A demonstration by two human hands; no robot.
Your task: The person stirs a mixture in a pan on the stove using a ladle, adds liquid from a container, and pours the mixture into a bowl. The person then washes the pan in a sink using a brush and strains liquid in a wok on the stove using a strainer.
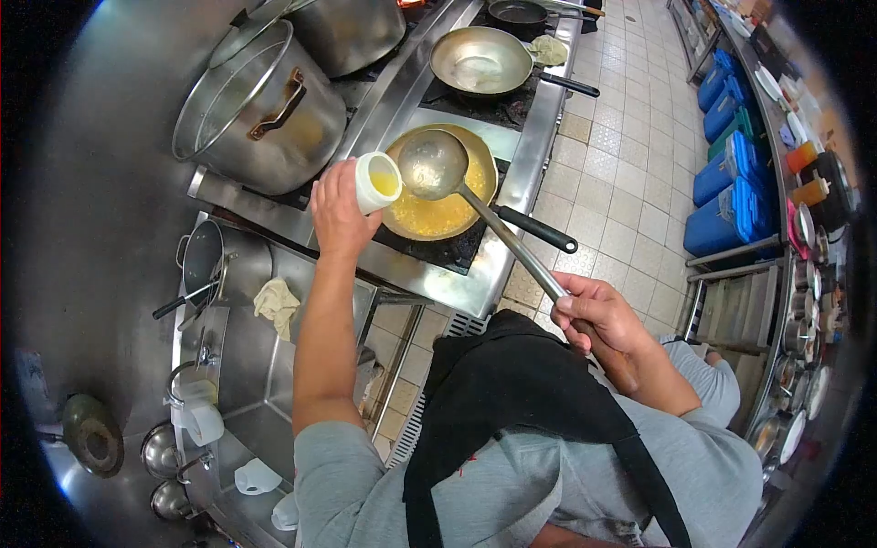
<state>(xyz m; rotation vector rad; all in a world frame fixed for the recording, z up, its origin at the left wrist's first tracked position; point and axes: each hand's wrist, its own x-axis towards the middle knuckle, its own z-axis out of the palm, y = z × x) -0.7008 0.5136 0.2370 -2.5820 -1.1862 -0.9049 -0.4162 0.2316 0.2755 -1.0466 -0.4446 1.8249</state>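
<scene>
My left hand (pixel 343 210) is wrapped round a white container (pixel 376 183) with yellow liquid inside, tilted towards the ladle. In my right hand (pixel 598 315) is the handle of a long metal ladle (pixel 434 164), its bowl held over a frying pan (pixel 438 219) on the stove. Yellow, bubbling liquid covers the bottom of that pan. The pan's black handle (pixel 539 228) points right, and neither hand touches it.
Large metal pots (pixel 274 110) stand at the upper left. Another pan (pixel 481 62) sits on the burner behind. A sink (pixel 247 365) with a cloth (pixel 276 308) lies at left. Blue bins (pixel 722 219) and a shelf of dishes line the right.
</scene>
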